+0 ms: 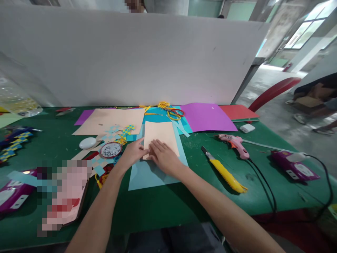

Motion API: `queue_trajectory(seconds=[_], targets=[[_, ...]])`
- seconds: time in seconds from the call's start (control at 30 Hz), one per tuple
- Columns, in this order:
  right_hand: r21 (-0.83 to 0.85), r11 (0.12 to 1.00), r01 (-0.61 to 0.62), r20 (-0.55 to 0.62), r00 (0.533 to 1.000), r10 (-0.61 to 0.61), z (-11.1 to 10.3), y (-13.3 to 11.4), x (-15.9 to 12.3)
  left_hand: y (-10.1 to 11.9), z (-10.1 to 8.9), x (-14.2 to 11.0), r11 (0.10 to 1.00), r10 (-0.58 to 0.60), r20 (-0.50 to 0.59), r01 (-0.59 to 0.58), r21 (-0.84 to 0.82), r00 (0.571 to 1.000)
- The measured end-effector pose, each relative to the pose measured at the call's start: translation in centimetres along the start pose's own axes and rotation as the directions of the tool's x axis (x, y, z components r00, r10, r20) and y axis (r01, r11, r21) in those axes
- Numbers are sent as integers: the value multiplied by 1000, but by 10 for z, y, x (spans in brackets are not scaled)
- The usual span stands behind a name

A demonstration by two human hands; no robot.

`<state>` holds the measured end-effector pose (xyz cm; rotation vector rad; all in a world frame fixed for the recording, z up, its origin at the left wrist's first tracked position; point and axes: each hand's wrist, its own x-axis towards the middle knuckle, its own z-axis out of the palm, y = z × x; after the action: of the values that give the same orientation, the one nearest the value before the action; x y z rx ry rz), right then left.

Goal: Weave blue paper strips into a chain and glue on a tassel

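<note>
A peach sheet of paper (159,131), looking folded, lies on a larger light blue sheet (155,179) in front of me. My right hand (165,156) rests on the lower part of the peach paper, palm down with its fingers stretched out. At the left edge of that paper is my left hand (132,153), its thumb and forefinger apart and touching the paper. Its other fingers are mostly hidden.
To the right lie a yellow utility knife (226,175), a pink glue gun (235,143) with a cord, and a purple box (295,167). Scissors (175,113) and purple paper (207,117) lie behind. Leftward are a round dish (111,150) and a phone (67,193).
</note>
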<state>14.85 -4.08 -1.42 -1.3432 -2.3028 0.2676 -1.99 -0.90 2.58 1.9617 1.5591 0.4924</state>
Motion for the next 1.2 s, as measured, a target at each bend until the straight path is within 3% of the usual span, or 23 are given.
queue_trajectory(seconds=[0.17, 0.57, 0.87, 1.2], targets=[[-135, 991, 12, 48, 999, -6, 15, 1, -2, -6, 2, 3, 1000, 14, -16, -14, 4, 1000], [-186, 979, -80, 71, 993, 95, -7, 36, -31, -4, 0, 0, 991, -49, 13, 51, -124, 999], [-184, 977, -112, 70, 990, 126, -8, 30, -30, -2, -7, -3, 969, -110, 116, 132, -209, 987], [-169, 976, -135, 67, 987, 148, -8, 28, -29, -7, -4, -2, 961, -103, 107, 127, -247, 989]])
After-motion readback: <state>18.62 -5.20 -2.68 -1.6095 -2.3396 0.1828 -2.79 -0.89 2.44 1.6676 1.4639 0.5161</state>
